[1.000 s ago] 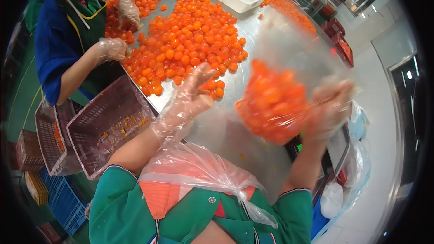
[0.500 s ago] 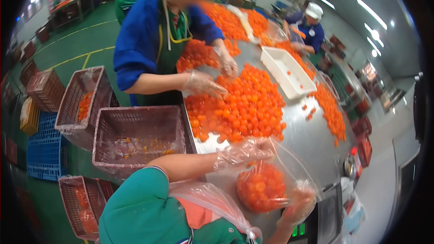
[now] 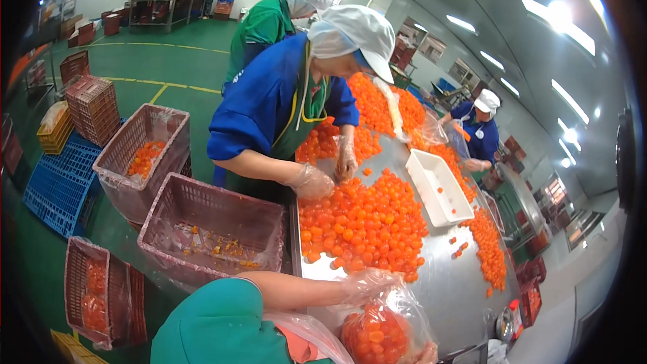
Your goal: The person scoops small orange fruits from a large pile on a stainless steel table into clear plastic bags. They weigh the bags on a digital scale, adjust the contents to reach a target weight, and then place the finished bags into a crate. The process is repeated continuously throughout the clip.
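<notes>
My gloved left hand [image 3: 373, 284] grips the upper part of a clear plastic bag [image 3: 409, 312] holding orange round pieces [image 3: 373, 335]. My gloved right hand [image 3: 423, 352], partly cut off by the lower frame edge, holds the bag's lower right side. A large heap of the same pieces [image 3: 360, 222] lies on the steel table [image 3: 448, 269] beyond my hands, with a white tray [image 3: 441, 192] to its right.
A co-worker in blue [image 3: 263, 114] has gloved hands at the heap; others [image 3: 259, 37] [image 3: 480, 131] work farther along. Lined plastic crates [image 3: 209, 229] and a blue pallet [image 3: 60, 189] stand at left. A small metal-and-red object [image 3: 505, 323] sits near the right edge.
The view has swung up toward the room, putting my hands lower in frame. My left hand, earlier open beside the heap, now grips the bag, which is held upright between both hands.
</notes>
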Demonstrator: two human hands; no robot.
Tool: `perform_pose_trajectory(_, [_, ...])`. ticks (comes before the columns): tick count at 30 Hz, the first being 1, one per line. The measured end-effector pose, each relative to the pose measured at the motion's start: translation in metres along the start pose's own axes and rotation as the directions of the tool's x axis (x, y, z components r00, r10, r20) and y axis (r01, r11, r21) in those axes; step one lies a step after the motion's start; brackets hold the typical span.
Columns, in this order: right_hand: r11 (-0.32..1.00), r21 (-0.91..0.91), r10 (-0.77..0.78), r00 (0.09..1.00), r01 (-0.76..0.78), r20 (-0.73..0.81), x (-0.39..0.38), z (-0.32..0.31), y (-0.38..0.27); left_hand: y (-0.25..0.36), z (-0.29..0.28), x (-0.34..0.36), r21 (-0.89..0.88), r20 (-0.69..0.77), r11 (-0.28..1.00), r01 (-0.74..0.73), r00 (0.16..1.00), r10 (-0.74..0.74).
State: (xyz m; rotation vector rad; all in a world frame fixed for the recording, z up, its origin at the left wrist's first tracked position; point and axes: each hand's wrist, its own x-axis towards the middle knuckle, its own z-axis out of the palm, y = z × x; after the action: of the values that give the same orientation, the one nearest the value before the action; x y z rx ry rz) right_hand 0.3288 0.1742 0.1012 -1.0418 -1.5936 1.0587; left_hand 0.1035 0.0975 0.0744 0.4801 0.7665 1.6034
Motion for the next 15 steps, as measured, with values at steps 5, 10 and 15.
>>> perform_pose_trajectory(5, [0.999,-0.02,0.03,1.0,-0.03,-0.001,0.009,0.005,-0.007,0.011,0.0,0.003,0.098,0.066,0.994,-0.057,0.997,0.05])
perform_pose_trajectory(10, [0.998,-0.032,0.051,0.998,-0.051,-0.024,0.011,0.001,-0.007,0.01,-0.007,0.001,0.203,0.084,0.973,-0.109,0.992,0.094])
perform_pose_trajectory(15, [0.997,-0.017,0.077,0.994,-0.078,-0.083,0.004,-0.018,0.0,-0.006,-0.028,0.019,0.272,0.126,0.951,-0.146,0.985,0.116])
